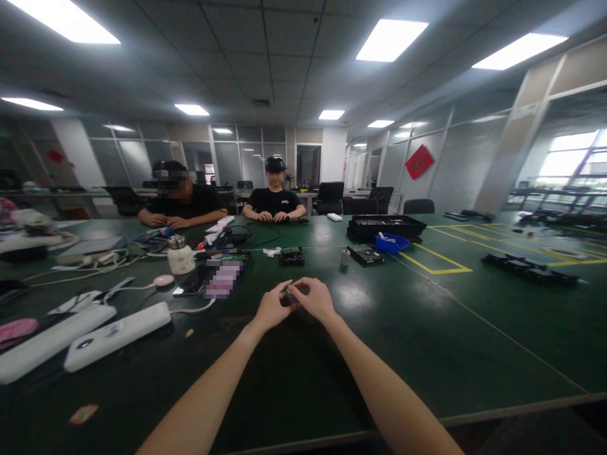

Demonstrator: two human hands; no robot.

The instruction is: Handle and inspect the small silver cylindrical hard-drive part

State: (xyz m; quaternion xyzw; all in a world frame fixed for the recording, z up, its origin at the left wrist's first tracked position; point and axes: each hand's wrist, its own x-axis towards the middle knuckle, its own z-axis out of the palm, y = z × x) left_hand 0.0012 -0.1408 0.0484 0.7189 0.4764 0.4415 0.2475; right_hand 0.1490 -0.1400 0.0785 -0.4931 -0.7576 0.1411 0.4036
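Note:
My left hand (273, 308) and my right hand (315, 297) meet above the green table (408, 341). Their fingers are curled and the tips come together around a tiny pale, shiny piece (288, 289), whose kind is too small to make out. Both hands seem to pinch it. Just beyond them lies a small dark device with a circuit board (292, 255), beside crumpled white scraps (272, 252). To its right stands a little grey cylinder (345, 257), near a second dark device with a green board (367, 254).
A blue bin (392, 244) sits before a black tray (386, 226). Dark strip-shaped parts (531, 270) lie at right. White power strips (118, 335), cables, a pale jar (181, 258) and a phone (190, 283) crowd the left. Two people sit across the table.

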